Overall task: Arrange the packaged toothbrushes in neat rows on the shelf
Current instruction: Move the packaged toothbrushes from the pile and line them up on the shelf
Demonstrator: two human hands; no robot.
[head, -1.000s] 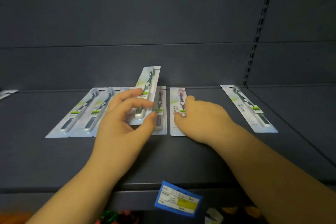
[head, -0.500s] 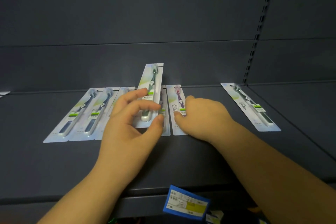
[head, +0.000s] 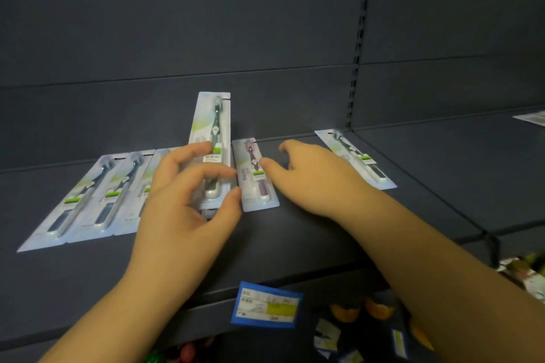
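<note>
Your left hand (head: pixel 188 200) grips a green pack (head: pixel 213 138), tilted up off the shelf (head: pixel 295 244). Your right hand (head: pixel 312 177), fingers relaxed, touches the purple pack (head: pixel 254 177) lying just right of it.

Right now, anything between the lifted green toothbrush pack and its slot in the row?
Yes. Another pack lies flat under the lifted green toothbrush pack held by the left hand; only its near edge shows. The purple pack lies just right of it.
</note>
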